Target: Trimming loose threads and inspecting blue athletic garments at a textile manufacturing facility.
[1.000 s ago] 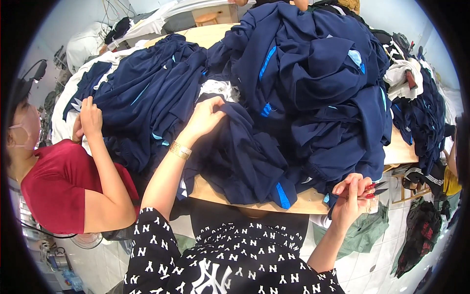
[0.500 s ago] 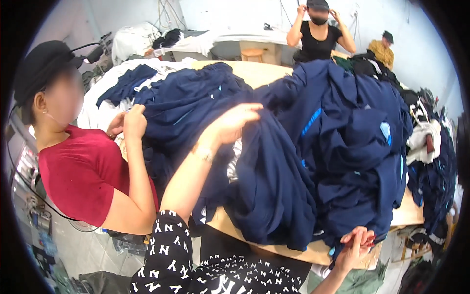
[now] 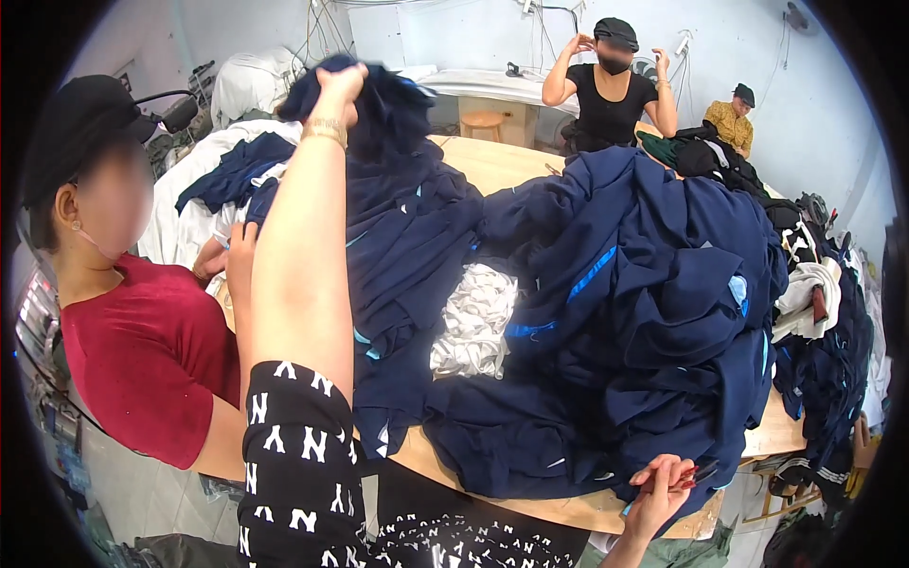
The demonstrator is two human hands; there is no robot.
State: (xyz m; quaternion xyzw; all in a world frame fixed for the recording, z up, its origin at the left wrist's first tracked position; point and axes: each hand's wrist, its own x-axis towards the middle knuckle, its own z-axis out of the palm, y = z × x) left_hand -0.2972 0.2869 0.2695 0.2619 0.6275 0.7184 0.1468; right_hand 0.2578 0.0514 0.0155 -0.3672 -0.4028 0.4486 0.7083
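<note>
At the far left of the wooden table [image 3: 497, 157], a navy garment [image 3: 393, 109] is held up by the left hand [image 3: 342, 90], whose fingers are closed over the bunched cloth. Both hand and cloth are slightly blurred, so the exact placing of each finger cannot be told. The left arm is stretched across the left side, and a gold-coloured bracelet [image 3: 327, 131] is worn at its wrist. At the near right edge of the table, the right hand [image 3: 660, 481] is curled with the fingers bent around red-handled scissors [image 3: 683, 482], whose dark tip is pointed to the right; how far the blades are parted cannot be told.

Below the raised garment, a left pile of navy clothes [image 3: 417, 213] is spread over the table. To the right, a larger navy heap [image 3: 663, 256] is marked by bright blue strips. Between the two, a crumpled white bundle [image 3: 476, 322] is seen on the navy cloth. On the left, a co-worker in a red top [image 3: 142, 350] is seated or standing close beside the outstretched arm. On the far side, a black cap is touched with raised hands by a co-worker in a black top [image 3: 615, 104].
</note>
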